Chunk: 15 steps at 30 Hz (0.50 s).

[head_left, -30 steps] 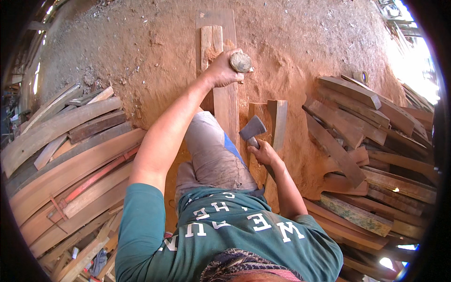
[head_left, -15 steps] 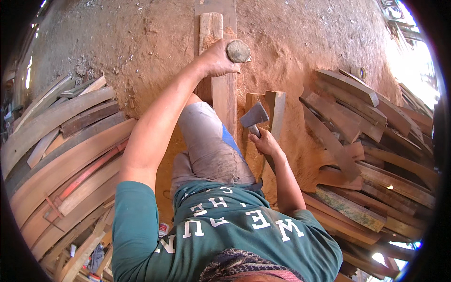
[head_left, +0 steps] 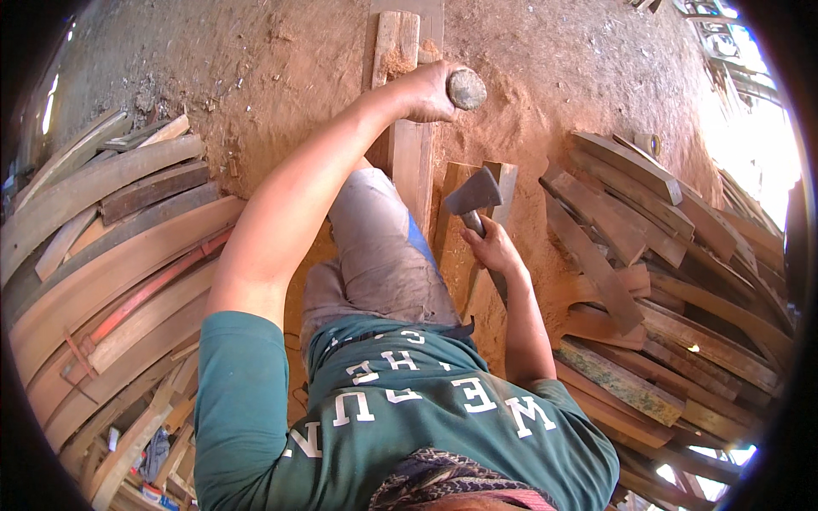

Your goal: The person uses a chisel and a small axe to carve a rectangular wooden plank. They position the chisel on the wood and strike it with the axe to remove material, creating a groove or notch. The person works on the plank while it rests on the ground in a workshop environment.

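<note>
Presently | left hand (head_left: 430,92): grasping round-ended wooden piece (head_left: 467,88), end rightward | right hand (head_left: 496,245): gripping hatchet (head_left: 474,192), head forward

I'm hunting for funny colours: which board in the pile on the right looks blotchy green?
The board just right of the person's right elbow. Its face is mottled greenish-yellow, while the neighbouring boards look plainer and brown.

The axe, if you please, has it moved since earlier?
Yes; the axe has shifted rightward and up the picture, judged against the grey-brown wooden block, which it now overlaps in view.
</note>
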Tool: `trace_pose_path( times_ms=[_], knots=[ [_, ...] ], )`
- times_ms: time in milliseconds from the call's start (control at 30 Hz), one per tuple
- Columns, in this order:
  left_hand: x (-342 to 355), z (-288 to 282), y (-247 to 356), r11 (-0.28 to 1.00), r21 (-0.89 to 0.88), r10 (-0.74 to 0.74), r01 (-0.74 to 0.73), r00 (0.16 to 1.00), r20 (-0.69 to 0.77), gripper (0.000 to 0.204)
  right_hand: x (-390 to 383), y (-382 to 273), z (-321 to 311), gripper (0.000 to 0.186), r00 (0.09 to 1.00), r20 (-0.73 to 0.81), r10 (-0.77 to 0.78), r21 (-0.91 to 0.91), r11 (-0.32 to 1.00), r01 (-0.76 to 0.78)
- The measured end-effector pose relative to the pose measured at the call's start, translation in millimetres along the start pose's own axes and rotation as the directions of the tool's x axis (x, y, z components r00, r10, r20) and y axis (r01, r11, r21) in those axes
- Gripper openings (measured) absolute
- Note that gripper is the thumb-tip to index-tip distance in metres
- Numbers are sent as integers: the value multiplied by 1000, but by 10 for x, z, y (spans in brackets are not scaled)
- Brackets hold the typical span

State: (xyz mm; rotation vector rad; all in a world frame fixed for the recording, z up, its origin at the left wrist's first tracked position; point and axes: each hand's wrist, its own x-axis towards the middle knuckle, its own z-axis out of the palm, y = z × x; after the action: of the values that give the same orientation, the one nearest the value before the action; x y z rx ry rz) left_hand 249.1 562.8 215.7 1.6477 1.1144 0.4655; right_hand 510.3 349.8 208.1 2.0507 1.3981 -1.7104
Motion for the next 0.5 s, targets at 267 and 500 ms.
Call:
trace_pose_path(
  times_ms=[267, 500],
  knots=[
    [-84, -12, 75, 999, -19, -44, 44, 999, -27, 50, -43, -196, -207, 35, 997, -71, -18, -13, 1000, 17],
    [-125, -11, 87, 998, -60, -38, 37, 999, -11, 47, -103, -300, -331, 35, 991, -117, -57, 36, 997, 61]
  ],
)
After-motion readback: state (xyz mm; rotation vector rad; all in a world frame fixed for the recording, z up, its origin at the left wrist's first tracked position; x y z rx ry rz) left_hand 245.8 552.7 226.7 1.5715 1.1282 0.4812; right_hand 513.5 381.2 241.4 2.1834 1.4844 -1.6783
